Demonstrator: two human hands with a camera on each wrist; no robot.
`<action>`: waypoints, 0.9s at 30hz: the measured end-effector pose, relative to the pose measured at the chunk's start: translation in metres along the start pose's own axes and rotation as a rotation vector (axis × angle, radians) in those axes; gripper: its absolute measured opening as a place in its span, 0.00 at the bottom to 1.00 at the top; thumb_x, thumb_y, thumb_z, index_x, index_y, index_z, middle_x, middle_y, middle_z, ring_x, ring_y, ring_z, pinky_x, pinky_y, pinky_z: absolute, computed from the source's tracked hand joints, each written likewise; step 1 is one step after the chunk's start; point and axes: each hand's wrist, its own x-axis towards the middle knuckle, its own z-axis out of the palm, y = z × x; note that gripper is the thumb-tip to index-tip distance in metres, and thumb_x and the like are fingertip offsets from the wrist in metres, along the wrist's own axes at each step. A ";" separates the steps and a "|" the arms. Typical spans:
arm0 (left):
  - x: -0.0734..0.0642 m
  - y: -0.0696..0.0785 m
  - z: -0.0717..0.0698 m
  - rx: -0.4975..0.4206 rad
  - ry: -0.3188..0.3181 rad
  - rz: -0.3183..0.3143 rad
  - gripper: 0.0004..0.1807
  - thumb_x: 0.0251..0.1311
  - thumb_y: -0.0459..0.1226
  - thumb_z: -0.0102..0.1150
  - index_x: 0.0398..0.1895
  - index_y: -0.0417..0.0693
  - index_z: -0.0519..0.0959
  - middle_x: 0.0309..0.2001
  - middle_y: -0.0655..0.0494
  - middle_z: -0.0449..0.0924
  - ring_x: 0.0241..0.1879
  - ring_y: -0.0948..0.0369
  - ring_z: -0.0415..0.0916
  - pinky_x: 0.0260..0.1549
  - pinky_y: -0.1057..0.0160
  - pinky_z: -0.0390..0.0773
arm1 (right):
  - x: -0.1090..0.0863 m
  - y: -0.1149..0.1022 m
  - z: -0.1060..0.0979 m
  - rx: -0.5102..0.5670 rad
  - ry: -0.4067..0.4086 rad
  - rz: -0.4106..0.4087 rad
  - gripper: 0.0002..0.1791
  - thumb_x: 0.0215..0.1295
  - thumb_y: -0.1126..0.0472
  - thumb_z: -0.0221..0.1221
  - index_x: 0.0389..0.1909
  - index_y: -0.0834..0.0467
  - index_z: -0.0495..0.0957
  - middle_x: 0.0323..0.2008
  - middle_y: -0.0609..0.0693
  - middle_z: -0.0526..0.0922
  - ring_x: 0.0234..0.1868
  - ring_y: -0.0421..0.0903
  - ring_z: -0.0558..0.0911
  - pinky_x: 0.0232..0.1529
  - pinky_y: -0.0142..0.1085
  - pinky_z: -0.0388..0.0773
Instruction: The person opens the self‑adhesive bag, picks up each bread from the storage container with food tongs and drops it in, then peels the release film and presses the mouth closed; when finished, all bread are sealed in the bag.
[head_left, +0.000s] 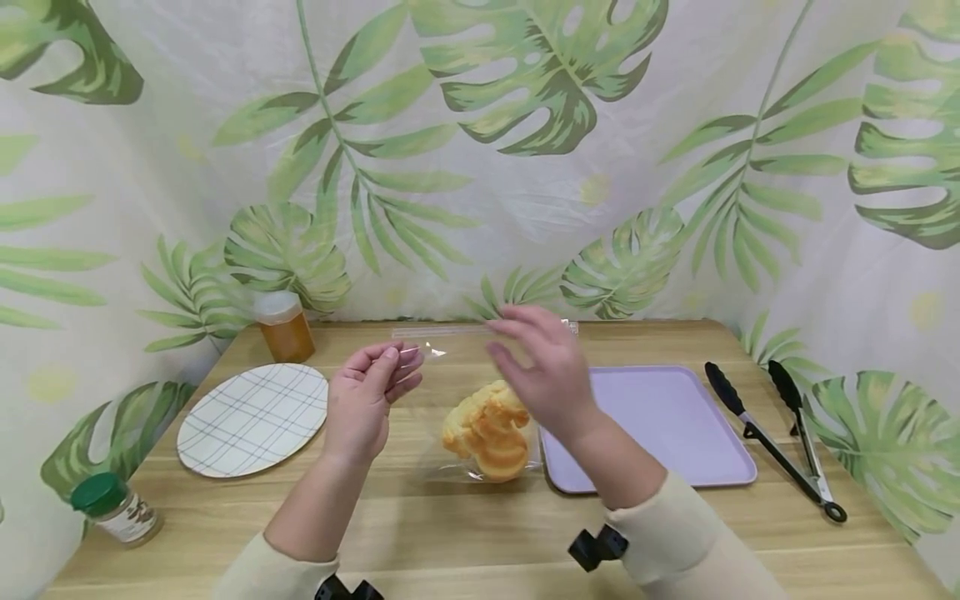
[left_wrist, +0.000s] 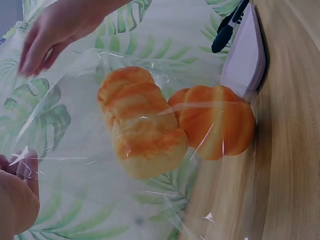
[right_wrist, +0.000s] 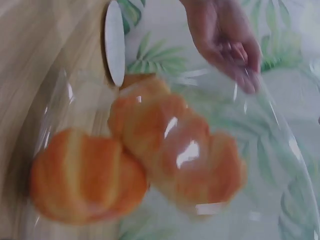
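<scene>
A clear plastic bag [left_wrist: 80,175] stands upright above the table. Inside it are a long, ridged bread loaf [left_wrist: 142,125] and a round, grooved bun [left_wrist: 212,122], the bun low down. My left hand [head_left: 363,400] pinches the bag's upper left edge between thumb and fingers. Near the upper right of the bag, my right hand [head_left: 551,371] is raised with its fingers loosely bent and blurred. Nothing shows in its grasp in the left wrist view. The bag's far outline is hard to make out in the head view.
On the left are a checked oval plate [head_left: 251,421], a jar of amber contents [head_left: 288,337] and a green-lidded jar [head_left: 120,510]. A lilac tray [head_left: 660,425] and black-tipped tongs [head_left: 795,467] lie to the right. A leaf-patterned cloth [head_left: 525,208] hangs behind the table.
</scene>
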 end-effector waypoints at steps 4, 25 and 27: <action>-0.003 0.001 0.002 0.004 -0.008 0.007 0.11 0.71 0.30 0.49 0.38 0.51 0.81 0.34 0.62 0.88 0.37 0.66 0.86 0.38 0.67 0.87 | 0.019 -0.017 0.029 0.007 -0.172 -0.152 0.09 0.56 0.64 0.69 0.38 0.61 0.86 0.40 0.54 0.88 0.45 0.49 0.85 0.54 0.36 0.81; -0.010 0.000 0.007 0.078 -0.051 0.073 0.16 0.70 0.28 0.50 0.34 0.58 0.82 0.34 0.66 0.87 0.38 0.70 0.85 0.36 0.67 0.87 | 0.038 -0.018 0.050 -0.119 -0.387 -0.215 0.04 0.64 0.62 0.64 0.35 0.57 0.85 0.36 0.48 0.87 0.44 0.46 0.84 0.51 0.33 0.82; -0.010 0.000 0.007 0.087 -0.049 0.065 0.16 0.70 0.28 0.50 0.35 0.58 0.82 0.35 0.66 0.87 0.39 0.70 0.85 0.36 0.67 0.87 | 0.038 -0.018 0.051 -0.094 -0.378 -0.191 0.03 0.64 0.63 0.63 0.34 0.58 0.85 0.35 0.48 0.87 0.44 0.46 0.84 0.51 0.33 0.82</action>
